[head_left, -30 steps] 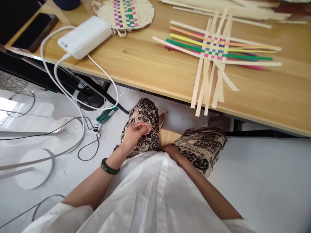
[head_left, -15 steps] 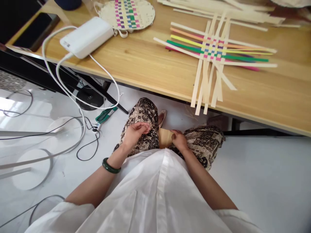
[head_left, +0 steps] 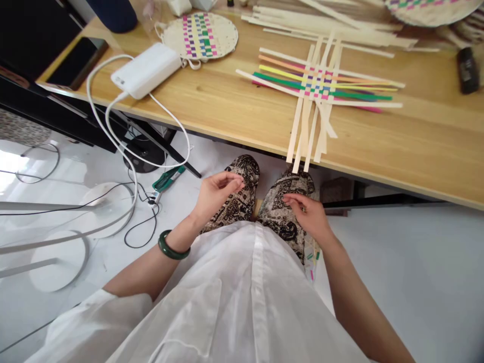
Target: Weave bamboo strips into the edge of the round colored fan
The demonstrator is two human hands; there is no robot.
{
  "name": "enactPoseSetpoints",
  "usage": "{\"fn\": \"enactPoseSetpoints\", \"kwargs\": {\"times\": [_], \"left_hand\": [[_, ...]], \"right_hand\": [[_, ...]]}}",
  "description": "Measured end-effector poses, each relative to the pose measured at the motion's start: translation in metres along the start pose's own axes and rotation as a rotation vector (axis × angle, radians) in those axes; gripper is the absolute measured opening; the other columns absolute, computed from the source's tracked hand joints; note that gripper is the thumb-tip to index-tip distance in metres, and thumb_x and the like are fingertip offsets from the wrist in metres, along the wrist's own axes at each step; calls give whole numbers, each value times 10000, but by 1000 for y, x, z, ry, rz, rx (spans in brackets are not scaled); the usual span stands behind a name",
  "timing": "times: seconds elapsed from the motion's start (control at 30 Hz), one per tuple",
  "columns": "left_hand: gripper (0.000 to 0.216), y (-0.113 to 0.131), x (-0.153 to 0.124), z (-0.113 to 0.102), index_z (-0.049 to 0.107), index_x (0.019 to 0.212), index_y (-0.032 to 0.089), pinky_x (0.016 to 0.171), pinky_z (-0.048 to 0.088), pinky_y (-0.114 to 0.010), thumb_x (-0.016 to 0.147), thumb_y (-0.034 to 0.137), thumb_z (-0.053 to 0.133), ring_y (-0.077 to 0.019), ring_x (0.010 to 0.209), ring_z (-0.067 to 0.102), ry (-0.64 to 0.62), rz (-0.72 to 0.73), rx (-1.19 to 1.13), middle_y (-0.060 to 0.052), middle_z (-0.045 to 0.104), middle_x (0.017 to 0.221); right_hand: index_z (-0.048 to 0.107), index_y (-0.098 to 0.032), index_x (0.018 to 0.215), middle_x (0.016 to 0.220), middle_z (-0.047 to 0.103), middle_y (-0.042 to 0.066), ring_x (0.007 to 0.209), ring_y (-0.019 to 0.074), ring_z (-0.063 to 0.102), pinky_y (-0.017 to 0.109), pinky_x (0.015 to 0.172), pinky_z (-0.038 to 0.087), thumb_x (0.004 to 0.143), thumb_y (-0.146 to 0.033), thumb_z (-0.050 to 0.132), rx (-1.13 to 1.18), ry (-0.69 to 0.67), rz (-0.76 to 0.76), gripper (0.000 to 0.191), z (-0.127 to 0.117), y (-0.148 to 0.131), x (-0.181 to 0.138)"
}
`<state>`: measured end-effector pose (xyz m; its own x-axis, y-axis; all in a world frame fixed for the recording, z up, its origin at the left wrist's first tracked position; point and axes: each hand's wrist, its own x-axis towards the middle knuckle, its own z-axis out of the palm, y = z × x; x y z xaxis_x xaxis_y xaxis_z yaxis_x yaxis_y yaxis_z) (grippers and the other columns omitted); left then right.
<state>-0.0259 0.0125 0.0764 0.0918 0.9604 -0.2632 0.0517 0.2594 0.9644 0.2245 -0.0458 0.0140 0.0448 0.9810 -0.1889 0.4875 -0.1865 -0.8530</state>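
Note:
My left hand [head_left: 220,194] hovers over the left leg of the patterned trousers [head_left: 242,201]. Its thumb and fingertips are pressed close together, and nothing shows between them. Above the other thigh is my right hand [head_left: 310,218], with fingers loosely bent, thumb a little apart and nothing held. Beyond both hands, a small woven piece [head_left: 317,83] of pale and coloured flat strips lies on the wooden table [head_left: 227,111]. Its lower strip ends stick out past the front edge. A sliver of the wooden seat [head_left: 257,207] shows between the legs.
A round woven mat [head_left: 212,35], a white power bank [head_left: 147,70] with looping cable and a phone [head_left: 77,63] lie on the table's left. Loose pale strips [head_left: 325,25] are at the back, a black object [head_left: 467,70] at right. Green-handled pliers [head_left: 168,179] rest on the floor.
My right hand has left the wooden seat and risen to the right, over the thigh. My left hand has moved slightly up and right. The legs have drawn closer together, and the view has shifted.

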Motion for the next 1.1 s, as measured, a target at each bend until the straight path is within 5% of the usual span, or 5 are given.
{"fn": "enactPoseSetpoints", "kwargs": {"times": [0.27,0.4,0.57,0.83,1.1], "left_hand": [[219,69,8,30,716,788,143,705,554,-298,682,329,762,-155,653,656,-88,-11,-189,-34,704,675],[205,100,41,51,710,771,145,713,561,-297,669,312,773,-159,679,673,-195,-48,-300,-40,720,708],[218,131,95,78,696,791,141,727,557,-288,670,302,778,-149,687,679,-340,10,-296,-52,733,748],[253,147,191,112,707,806,146,726,557,-300,655,334,782,-179,764,693,-438,-84,-289,-76,738,869],[268,142,230,126,712,713,132,736,542,-284,578,338,819,-170,721,684,-462,-83,-242,-59,730,737]], "right_hand": [[691,-281,1028,923,721,12,854,170,684,289,788,555,901,-332,516,152,-153,-137,222,-62,-71,-20],[710,-282,978,848,712,19,776,161,677,279,740,567,884,-347,551,228,67,-224,195,-102,-106,5],[716,-220,930,800,702,32,698,153,660,304,721,564,809,-387,626,298,274,-282,225,-134,-130,83],[704,-171,830,757,694,39,625,136,630,305,615,573,689,-398,677,491,164,-182,269,-135,-146,200],[693,-182,751,792,704,23,710,154,646,305,718,563,643,-418,721,545,179,-137,261,-120,-139,238]]}}
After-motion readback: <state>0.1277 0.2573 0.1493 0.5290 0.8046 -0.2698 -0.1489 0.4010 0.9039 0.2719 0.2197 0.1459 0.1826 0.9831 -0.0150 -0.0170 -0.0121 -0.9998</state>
